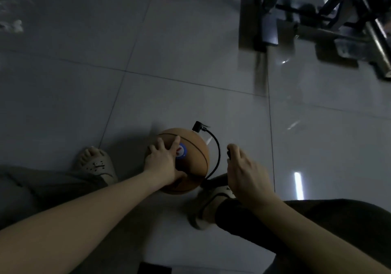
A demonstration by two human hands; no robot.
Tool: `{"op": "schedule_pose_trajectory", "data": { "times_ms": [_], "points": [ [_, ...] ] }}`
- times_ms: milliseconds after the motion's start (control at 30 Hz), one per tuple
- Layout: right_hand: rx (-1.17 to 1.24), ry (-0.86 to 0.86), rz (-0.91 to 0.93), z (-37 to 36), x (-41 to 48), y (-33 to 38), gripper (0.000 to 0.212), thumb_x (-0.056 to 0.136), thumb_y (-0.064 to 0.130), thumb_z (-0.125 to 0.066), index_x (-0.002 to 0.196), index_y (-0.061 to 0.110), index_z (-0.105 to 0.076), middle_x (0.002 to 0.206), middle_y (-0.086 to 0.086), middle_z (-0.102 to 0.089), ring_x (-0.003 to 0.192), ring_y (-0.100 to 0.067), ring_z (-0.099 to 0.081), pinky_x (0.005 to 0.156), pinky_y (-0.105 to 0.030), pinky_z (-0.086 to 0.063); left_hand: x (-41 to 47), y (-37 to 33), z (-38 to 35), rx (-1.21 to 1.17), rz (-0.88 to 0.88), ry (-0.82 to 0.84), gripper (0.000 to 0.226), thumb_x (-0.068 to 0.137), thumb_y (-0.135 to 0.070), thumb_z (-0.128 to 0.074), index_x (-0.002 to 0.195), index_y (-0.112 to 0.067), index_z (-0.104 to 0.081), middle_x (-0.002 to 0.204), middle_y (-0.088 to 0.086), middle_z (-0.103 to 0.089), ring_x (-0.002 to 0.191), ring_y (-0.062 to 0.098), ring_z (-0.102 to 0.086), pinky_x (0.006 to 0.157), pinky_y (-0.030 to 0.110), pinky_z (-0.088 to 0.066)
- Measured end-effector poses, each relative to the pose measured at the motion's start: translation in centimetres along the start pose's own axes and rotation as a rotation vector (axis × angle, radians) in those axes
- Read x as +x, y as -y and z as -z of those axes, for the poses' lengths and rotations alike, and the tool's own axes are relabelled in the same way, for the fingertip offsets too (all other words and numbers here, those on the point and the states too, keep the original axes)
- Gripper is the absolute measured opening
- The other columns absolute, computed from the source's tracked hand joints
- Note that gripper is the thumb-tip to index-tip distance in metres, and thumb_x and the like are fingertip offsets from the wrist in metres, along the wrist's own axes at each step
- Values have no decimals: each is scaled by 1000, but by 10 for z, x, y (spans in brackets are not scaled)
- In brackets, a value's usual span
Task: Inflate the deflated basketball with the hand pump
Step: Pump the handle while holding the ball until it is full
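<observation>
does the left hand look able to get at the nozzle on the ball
Probably yes: the left hand lies spread on the basketball, and the nozzle sits just beyond its fingers, nothing between.

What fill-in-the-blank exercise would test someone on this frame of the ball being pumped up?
1. The left hand lies with spread fingers on the ____.
2. The right hand is curled round the ____ of the pump.
3. A black ____ curves from the nozzle back toward the right hand.

Missing words: basketball; handle; hose.
</observation>
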State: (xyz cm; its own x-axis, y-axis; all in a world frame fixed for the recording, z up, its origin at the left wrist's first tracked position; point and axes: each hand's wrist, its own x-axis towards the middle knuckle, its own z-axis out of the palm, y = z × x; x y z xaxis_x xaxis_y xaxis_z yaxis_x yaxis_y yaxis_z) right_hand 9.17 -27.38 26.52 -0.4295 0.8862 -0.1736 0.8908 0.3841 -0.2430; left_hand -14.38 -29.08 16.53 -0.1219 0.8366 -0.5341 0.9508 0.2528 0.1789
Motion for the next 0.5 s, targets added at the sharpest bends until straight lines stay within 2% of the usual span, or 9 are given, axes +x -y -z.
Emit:
{"op": "schedule_pose_trajectory", "data": {
  "times_ms": [200,333,467,500],
  "points": [
    [13,98,-24,-45,2,-4,40,99,29,-33,137,18,-29,98,-6,-52,56,-16,-50,50,-38,-52,-3,-5,-4,12,-38,-7,122,75,-71,-71,156,-40,16,164,23,3,146,53,-16,110,59,-39],
    [14,126,-39,-51,2,-1,38,99,31,-33,136,21,-30,98,-3,-51,57,-15,-50,51,-37,-52,-10,-4,-7,19,-33,-6,122,76,-69,-71,156,-39,16,164,24,4,145,53,-17,110,58,-39],
    [48,117,-75,-35,-1,5,27,103,26,-36,129,21,-33,93,2,-47,56,-8,-42,47,-22,-29,-15,-7,-3,27,-6,6,122,77,-69,-71,158,-38,14,163,25,3,145,53,-17,110,56,-39],
    [55,113,-85,-29,-3,7,26,104,26,-37,129,21,-33,95,1,-49,57,-9,-44,47,-23,-30,-16,-8,-2,31,0,8,122,76,-69,-71,158,-37,14,163,26,3,145,53,-18,110,56,-39]
  ]
}}
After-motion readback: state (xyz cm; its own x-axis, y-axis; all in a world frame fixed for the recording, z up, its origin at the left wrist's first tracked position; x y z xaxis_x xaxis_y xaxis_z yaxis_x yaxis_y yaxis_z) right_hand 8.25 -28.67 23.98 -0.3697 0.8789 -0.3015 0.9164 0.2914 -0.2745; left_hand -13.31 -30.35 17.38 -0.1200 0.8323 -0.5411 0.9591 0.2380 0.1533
